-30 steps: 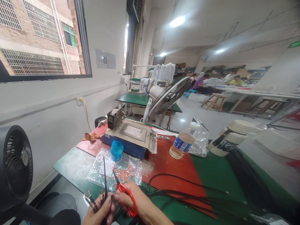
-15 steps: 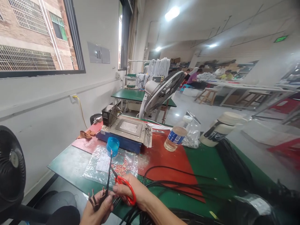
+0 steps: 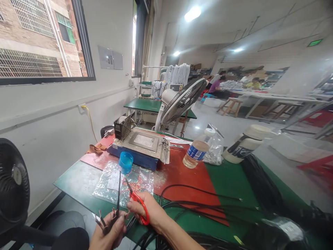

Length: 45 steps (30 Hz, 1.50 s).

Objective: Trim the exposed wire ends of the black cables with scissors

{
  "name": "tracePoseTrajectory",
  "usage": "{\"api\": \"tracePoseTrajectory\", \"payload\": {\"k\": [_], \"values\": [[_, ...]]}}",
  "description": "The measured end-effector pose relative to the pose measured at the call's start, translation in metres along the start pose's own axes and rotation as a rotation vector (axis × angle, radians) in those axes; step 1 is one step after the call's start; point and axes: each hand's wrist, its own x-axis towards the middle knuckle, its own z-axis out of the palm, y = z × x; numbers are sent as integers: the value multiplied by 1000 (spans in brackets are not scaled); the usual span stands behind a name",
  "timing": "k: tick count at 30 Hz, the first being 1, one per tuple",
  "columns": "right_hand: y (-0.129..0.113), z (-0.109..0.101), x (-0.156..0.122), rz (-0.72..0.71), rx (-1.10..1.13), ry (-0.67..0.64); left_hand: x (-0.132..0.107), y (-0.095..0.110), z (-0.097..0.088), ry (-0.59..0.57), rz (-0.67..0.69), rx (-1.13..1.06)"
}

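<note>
My right hand (image 3: pixel 148 211) grips red-handled scissors (image 3: pixel 137 203) near the table's front edge, blades open and pointing up-left. My left hand (image 3: pixel 109 232) is closed round a bunch of black cables (image 3: pixel 105 222) whose stripped wire ends stick up. One cable end (image 3: pixel 119 189) stands upright beside the scissor blades. More black cables (image 3: pixel 203 206) trail to the right across the green and red mat.
A clear bag of small coloured parts (image 3: pixel 122 182) and a blue cup (image 3: pixel 126 162) lie just beyond my hands. Behind stand a metal-topped blue machine (image 3: pixel 142 147), a water bottle (image 3: pixel 196 152), a white jar (image 3: pixel 246 144), a desk fan (image 3: pixel 182 100). A black fan (image 3: pixel 13 184) stands left. People work far back.
The view has swung a little left and settled. My hands stay together at the front edge; the scissors shifted slightly against the upright cable end.
</note>
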Motion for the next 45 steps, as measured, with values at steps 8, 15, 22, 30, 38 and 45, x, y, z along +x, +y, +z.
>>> {"api": "tracePoseTrajectory", "payload": {"k": [8, 15, 22, 30, 38, 45], "values": [[1, 2, -8, -695, -1130, 335, 6, 8, -6, 142, 0, -268], [11, 4, -6, -752, -1293, 451, 6, 8, -10, 101, -12, -275], [16, 3, -4, -785, -1332, 445, 7, 7, -10, 109, 7, -299], [22, 3, -2, -804, -1273, 440, 8, 3, -14, 162, 33, -265], [20, 2, -3, -928, -1263, 492, 7, 6, -13, 122, 19, -318], [14, 5, -3, -855, -1223, 501, 8, 7, -13, 109, 33, -339]]}}
